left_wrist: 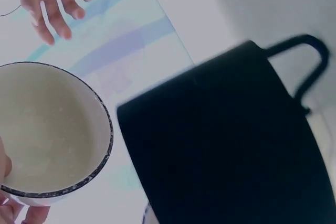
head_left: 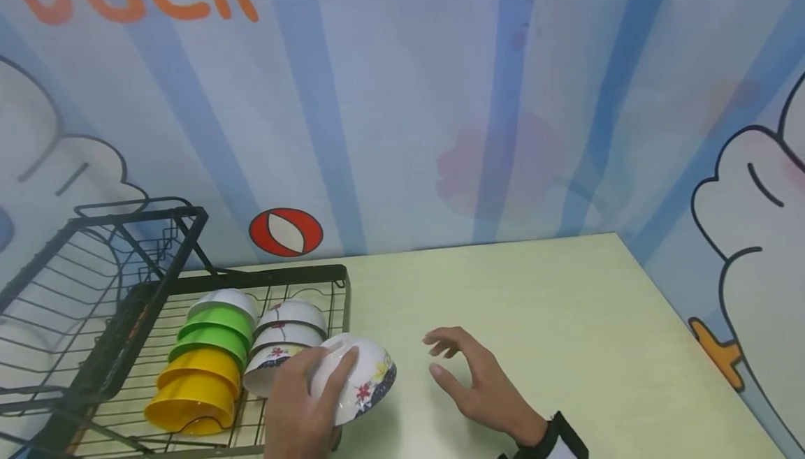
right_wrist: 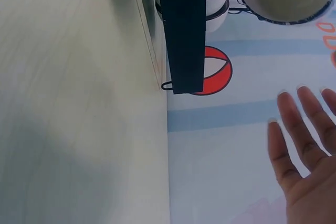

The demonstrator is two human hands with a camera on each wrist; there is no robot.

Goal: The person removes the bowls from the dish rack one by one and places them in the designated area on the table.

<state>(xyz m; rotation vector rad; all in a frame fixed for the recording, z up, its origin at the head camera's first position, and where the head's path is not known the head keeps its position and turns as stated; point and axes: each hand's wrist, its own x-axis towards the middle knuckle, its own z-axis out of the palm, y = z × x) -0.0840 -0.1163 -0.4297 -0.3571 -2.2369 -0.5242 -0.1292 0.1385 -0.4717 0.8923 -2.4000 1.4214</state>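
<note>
A white bowl [head_left: 355,379] with a floral pattern and dark blue rim is gripped by my left hand [head_left: 305,399], fingers outside and thumb inside. It is tilted on its side by the right edge of the black dish rack [head_left: 342,298]. Inside the rack, white patterned bowls [head_left: 286,337] stand in a row next to the held bowl. Left of them, another row holds green bowls [head_left: 216,333], yellow bowls [head_left: 195,396] and a white one behind. My right hand [head_left: 481,385] hovers over the table to the right, fingers loosely bent, touching nothing.
The rack's raised wire shelf [head_left: 75,305] rises on the left. A pale table [head_left: 534,291] extends right of the rack. Behind it hangs a blue-striped backdrop [head_left: 409,110] with printed cartoons.
</note>
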